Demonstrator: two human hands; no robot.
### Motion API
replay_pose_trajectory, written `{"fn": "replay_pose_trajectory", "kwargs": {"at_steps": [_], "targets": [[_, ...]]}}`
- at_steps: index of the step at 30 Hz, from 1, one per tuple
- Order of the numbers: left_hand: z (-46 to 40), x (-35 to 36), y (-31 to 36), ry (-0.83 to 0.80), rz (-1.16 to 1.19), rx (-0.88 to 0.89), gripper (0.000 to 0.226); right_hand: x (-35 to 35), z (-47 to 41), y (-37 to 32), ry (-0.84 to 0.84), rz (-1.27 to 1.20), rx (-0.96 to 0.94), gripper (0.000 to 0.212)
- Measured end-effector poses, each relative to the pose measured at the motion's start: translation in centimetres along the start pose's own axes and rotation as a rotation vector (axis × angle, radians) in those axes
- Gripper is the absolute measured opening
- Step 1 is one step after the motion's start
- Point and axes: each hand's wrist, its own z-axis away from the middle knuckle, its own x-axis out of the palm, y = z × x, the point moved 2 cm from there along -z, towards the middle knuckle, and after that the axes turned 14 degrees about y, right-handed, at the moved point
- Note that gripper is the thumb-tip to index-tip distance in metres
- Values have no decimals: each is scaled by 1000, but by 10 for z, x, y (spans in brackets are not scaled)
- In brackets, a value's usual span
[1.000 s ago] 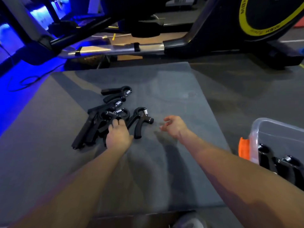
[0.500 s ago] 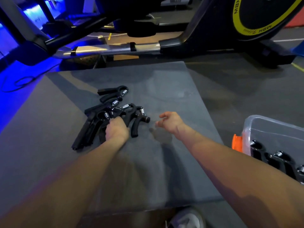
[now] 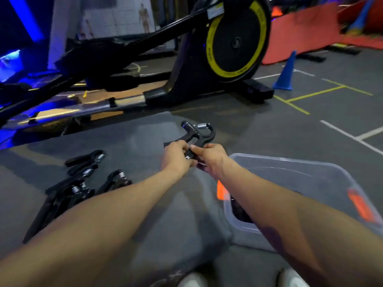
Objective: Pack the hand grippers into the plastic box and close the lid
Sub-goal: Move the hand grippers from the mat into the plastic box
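Gym floor: grey mat [image 3: 128, 141] beside plastic box [image 3: 310, 172].
Hands: left hand [image 3: 176, 156] and right hand [image 3: 209, 157] clamp one hand gripper [image 3: 196, 134].
Handling: likely stiff, springy; hold the handles.

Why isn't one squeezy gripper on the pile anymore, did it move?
Yes. Both hands lifted one hand gripper off the pile, rightward toward the plastic box.

- A gym: a black exercise machine with a yellow-ringed flywheel [image 3: 236, 43] stands on the grey floor.
- A blue plastic cone [image 3: 285, 73], red mats [image 3: 300, 36] and painted floor lines [image 3: 315, 93] surround it.
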Motion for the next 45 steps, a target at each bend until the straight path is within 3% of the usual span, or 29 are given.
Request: {"fn": "replay_pose_trajectory", "kwargs": {"at_steps": [6, 9, 13, 18, 25, 29, 33, 41, 45], "targets": [[27, 87, 82, -188, 144, 155, 32, -129, -4, -26, 197, -96, 15, 27], [40, 129, 110, -257, 226, 204, 30, -195, -12, -37, 318, 36, 11, 29], [48, 180, 128, -236, 100, 340, 39, -271, -29, -32, 456, 207, 29, 28], [48, 235, 130, -267, -10, 405, 51, -332, -52, 6, 478, 289, 86, 38], [29, 290, 124, -313, -163, 504, 62, -367, -95, 63, 462, 557, 233, 33], [17, 312, 123, -336, -213, 511, 63, -372, -112, 89, 426, 782, 235, 11], [17, 326, 117, -361, -240, 517, 62, -378, -122, 101, 414, 872, 253, 30], [14, 330, 119, -341, -191, 514, 57, -387, -137, 121, 404, 962, 188, 24], [14, 329, 118, -364, -190, 511, 61, -380, -137, 122, 441, 909, 134, 32]]}}
